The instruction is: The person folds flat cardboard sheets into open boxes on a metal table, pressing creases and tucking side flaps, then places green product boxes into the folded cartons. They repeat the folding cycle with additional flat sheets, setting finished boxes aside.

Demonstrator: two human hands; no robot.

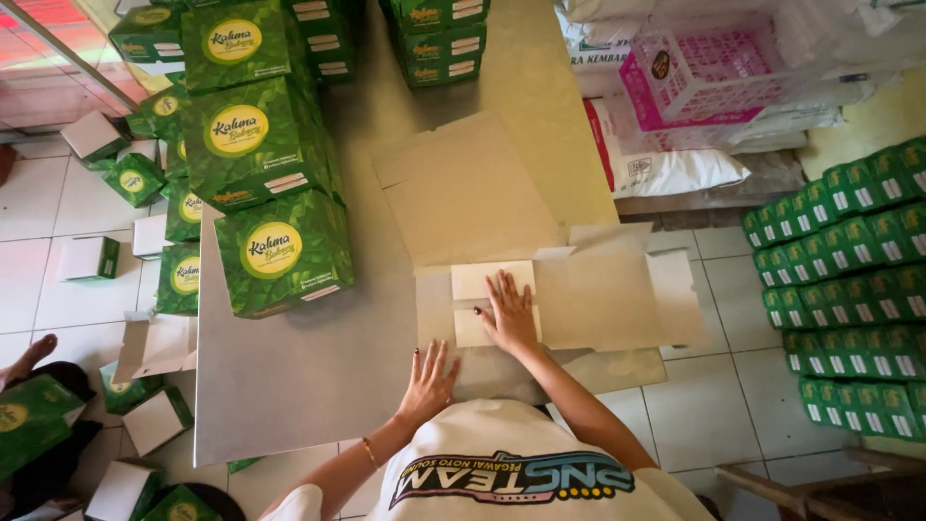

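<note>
My fingers on my right hand are spread apart and lie flat on the unfolded box, pressing its pale flap down. The box lies open on the desk, hanging a little over the edge. My left hand rests flat on the desk beside it, fingers apart, holding nothing. I think I should push firmly along the fold so it stays straight. Both my arms reach forward, elbows bent. Green boxes are stacked near my left.
</note>
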